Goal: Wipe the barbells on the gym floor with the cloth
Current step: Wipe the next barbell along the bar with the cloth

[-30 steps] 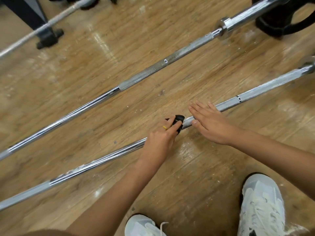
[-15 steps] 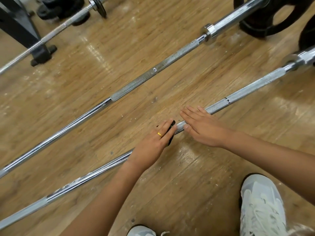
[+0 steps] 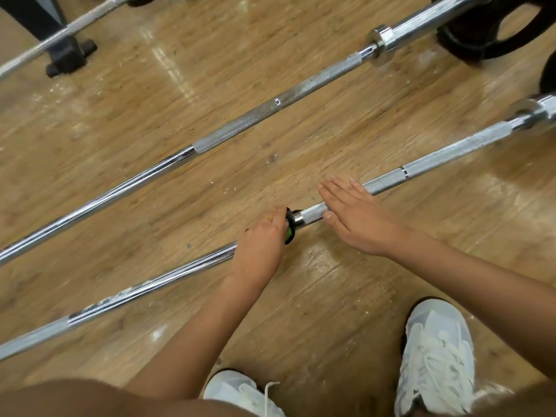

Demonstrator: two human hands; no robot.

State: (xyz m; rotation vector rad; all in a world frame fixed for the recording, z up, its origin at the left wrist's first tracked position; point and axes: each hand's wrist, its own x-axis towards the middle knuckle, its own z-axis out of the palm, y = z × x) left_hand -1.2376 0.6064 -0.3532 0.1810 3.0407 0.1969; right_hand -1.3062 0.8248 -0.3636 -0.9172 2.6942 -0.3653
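"So where is the cloth (image 3: pixel 290 229) just now?"

"Bunched in the left hand (image 3: pixel 261 246), whose fingers curl round it and round the near barbell (image 3: pixel 436 162). It is a dark wad with a green patch. It sits where the smooth chrome meets the knurled grip."

"And the right hand (image 3: pixel 356 219)?"

"Flat, fingers straight, palm laid on the knurling just beside the cloth. It holds nothing. I'd say it pins the bar against rolling on the wooden floor (image 3: pixel 331 296)."

"How should the wipe go, then?"

"I'd wrap the cloth fully round the shaft and draw it along in long strokes, twisting the wrist so the underside gets cleaned too. The knurling looks chalky and will likely snag the cloth, so it calls for firmer pressure and short back-and-forth rubs."

"What could go wrong?"

"The flat hand lies in the cloth's path toward the bar's right end, so it should shift along ahead of it. White smears show on the smooth stretch to the left, and that length wants a pass as well."

"And the far barbell (image 3: pixel 270 108)?"

"Lying parallel, well apart, no hand on it, with pale dust on its knurling toward the right. By my reckoning the task is nowhere near finished."
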